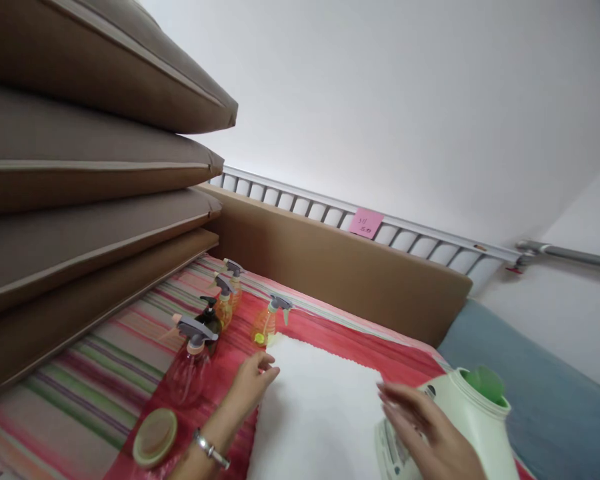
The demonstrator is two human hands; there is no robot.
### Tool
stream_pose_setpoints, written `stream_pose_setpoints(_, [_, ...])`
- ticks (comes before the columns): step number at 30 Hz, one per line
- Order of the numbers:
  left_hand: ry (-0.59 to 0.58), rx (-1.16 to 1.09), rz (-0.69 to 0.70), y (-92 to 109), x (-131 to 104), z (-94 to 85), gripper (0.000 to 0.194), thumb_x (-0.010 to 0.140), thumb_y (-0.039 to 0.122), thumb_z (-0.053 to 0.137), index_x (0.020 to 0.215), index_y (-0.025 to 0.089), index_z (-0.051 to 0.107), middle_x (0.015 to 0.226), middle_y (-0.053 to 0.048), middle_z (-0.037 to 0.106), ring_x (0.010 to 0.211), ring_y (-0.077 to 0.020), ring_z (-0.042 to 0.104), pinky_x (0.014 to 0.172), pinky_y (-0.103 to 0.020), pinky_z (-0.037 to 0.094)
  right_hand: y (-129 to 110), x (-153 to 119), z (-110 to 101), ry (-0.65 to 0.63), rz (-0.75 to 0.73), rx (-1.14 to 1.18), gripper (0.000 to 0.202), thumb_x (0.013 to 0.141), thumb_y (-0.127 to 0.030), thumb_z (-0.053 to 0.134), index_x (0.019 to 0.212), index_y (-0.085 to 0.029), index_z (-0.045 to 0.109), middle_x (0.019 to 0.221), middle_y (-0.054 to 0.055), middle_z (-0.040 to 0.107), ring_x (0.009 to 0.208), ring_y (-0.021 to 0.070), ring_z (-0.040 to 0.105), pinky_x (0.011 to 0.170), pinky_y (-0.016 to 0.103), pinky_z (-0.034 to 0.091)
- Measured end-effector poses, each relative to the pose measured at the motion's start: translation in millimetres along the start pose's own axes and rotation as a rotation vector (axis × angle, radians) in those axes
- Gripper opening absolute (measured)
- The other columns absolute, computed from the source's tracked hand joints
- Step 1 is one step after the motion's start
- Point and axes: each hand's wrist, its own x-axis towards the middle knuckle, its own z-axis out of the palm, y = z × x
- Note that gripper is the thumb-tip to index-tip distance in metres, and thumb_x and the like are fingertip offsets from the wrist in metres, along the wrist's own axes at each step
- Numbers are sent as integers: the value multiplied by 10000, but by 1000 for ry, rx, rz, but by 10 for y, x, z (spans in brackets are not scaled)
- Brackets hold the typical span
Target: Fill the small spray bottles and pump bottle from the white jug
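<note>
My left hand [254, 381], with a silver bracelet at the wrist, is over the left edge of a white sheet [320, 407] with scalloped edges. Its fingers are apart and hold nothing. My right hand [425, 427] hovers at the sheet's right edge, fingers stretched out, partly in front of a pale green container [475, 413] with a green piece in its open mouth. Beyond the sheet's far left corner stands a yellowish spray bottle [265, 323]. A clear pinkish spray bottle [189, 373] stands left of my left hand, near a round pale green lid [155, 437].
Two more spray bottles [225, 308] and a dark pump bottle [209, 320] stand at the back left on the striped cloth [95, 373]. Stacked brown cushions [95, 160] rise at the left. A brown board [330, 267] and a white radiator [300, 203] with a pink note [366, 223] are behind.
</note>
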Motion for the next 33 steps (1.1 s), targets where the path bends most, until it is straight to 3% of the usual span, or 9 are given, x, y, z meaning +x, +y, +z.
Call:
stream_pose_setpoints(3, [0, 10, 20, -34, -5, -21, 288, 645, 348, 578, 825, 126, 614, 726, -30, 614, 620, -159, 550, 578, -274, 427, -684, 526, 393, -148, -131, -102, 368, 790, -448, 482, 1071, -222, 556, 1152, 69, 623, 1012, 219, 595, 858, 314, 481])
stream_pose_setpoints(6, [-5, 23, 38, -56, -5, -55, 269, 657, 322, 579, 838, 127, 621, 750, -41, 629, 660, -176, 567, 611, -281, 437, -1048, 1097, 800, -240, -176, -233, 447, 771, -350, 548, 1182, -184, 494, 1241, 91, 559, 1102, 210, 535, 926, 303, 423])
stream_pose_setpoints(10, [-19, 78, 31, -49, -16, -97, 282, 681, 296, 566, 892, 120, 627, 823, -75, 648, 709, -196, 580, 646, -291, 440, -1241, 1636, 1317, -355, -140, -405, 549, 712, -382, 666, 1192, -178, 496, 1183, 118, 578, 1059, 263, 547, 891, 412, 433])
stream_pose_setpoints(13, [-23, 134, 7, -40, -35, -116, 311, 692, 299, 566, 942, 126, 630, 902, -94, 653, 764, -210, 586, 699, -307, 440, -1307, 1844, 1640, -462, -90, -527, 383, 802, -385, 597, 1118, -175, 545, 1121, 83, 594, 1014, 234, 561, 870, 455, 446])
stream_pose_setpoints(17, [-17, 179, -15, -28, -63, -145, 343, 705, 310, 570, 1000, 143, 622, 973, -100, 649, 834, -223, 588, 752, -314, 436, -1301, 1992, 1959, -613, -3, -599, 267, 850, -343, 552, 1041, -159, 577, 1061, 56, 607, 931, 191, 590, 805, 409, 494])
stream_pose_setpoints(20, [-17, 209, -10, -18, -78, -181, 343, 716, 313, 565, 1013, 152, 620, 998, -99, 648, 877, -232, 586, 784, -317, 430, -1218, 2060, 2087, -692, 66, -586, 248, 852, -319, 556, 1037, -154, 574, 1017, 46, 617, 851, 165, 608, 738, 364, 522])
stream_pose_setpoints(24, [-29, 228, -3, -17, -74, -227, 347, 721, 319, 569, 1025, 160, 617, 1015, -100, 648, 873, -235, 589, 800, -317, 423, -1049, 2096, 2110, -748, 144, -512, 234, 863, -308, 543, 1026, -143, 571, 928, 29, 629, 737, 131, 614, 641, 306, 536])
stream_pose_setpoints(33, [-13, 251, 3, -45, -39, -220, 337, 709, 276, 566, 1020, 159, 625, 1035, -104, 653, 927, -245, 588, 828, -314, 415, -724, 1862, 1822, -698, 250, -278, 214, 876, -307, 523, 1001, -137, 562, 814, -2, 613, 584, 80, 572, 500, 220, 500])
